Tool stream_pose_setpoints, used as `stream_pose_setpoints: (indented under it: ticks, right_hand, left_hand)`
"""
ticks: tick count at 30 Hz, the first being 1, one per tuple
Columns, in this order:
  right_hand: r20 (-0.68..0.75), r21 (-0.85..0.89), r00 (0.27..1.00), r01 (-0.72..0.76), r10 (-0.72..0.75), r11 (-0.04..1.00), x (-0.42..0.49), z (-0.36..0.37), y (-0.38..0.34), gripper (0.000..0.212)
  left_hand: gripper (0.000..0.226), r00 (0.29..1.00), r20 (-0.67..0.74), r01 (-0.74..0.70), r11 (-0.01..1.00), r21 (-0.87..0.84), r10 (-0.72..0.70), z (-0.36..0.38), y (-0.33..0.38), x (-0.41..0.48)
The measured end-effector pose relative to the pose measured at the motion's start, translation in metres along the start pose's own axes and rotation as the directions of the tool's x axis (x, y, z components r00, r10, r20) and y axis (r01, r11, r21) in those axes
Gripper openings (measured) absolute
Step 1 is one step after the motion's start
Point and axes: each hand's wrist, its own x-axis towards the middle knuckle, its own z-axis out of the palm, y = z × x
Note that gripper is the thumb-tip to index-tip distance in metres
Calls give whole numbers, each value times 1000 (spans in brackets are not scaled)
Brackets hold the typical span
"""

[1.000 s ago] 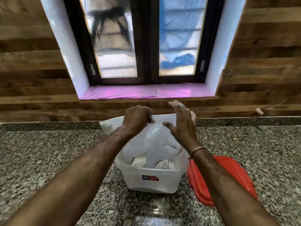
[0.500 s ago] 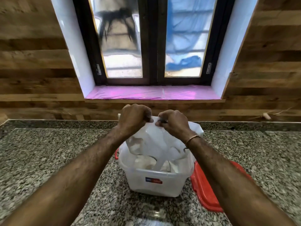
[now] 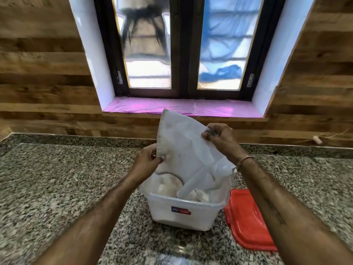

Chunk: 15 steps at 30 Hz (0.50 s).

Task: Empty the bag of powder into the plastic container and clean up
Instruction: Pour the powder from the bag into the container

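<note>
A translucent white plastic bag [image 3: 183, 150] hangs upside down over a clear plastic container [image 3: 183, 213] on the granite counter. My left hand [image 3: 147, 161] pinches the bag's left edge. My right hand [image 3: 219, 138] grips its upper right edge, higher up. The bag's lower end droops inside the container, where white powder [image 3: 168, 188] lies in lumps. The bag looks nearly flat.
A red lid [image 3: 246, 219] lies flat on the counter [image 3: 57, 188] just right of the container. A wood-panelled wall and a window with a pink-lined sill [image 3: 181, 108] stand behind. A small pale object [image 3: 317, 140] rests at the back right.
Both hands were bunched together at the bag's top; now they are apart, the right raised, the left lowered, and the bag is lifted and stretched flat above the container.
</note>
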Motion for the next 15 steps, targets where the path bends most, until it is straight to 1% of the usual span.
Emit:
stream_pose_setpoints:
  ticks: [1,3,6,8,11,13,15]
  right_hand:
    - [-1,-10,1000,2,-2,1000,0,0,-1,27]
    - [-5,-31,1000,-5,5,999,3,2,-1,31]
    - [-3,-85,1000,-5,5,996,6,6,-4,40]
    - [-18,-134,1000,-7,5,991,8,9,-4,32]
    - [-96,-245,995,-1,-24,969,10,16,-7,16]
    - [-149,-295,987,10,-56,956,9,22,-10,14]
    - [-173,-310,981,27,-84,950,8,24,-13,20]
  left_hand:
    - [25,999,-42,-18,997,72,22,0,-3,-2]
    - [20,995,-86,-38,987,157,52,-1,-10,-4]
    - [17,995,-81,-46,981,188,62,-4,-18,-8]
    - [16,996,-65,-45,974,222,60,-5,-20,-9]
    - [16,995,-102,6,959,283,24,-7,-25,-8]
    - [19,995,-95,45,953,301,-17,-9,-28,-9]
    - [30,995,-93,69,958,280,-44,-10,-23,-10]
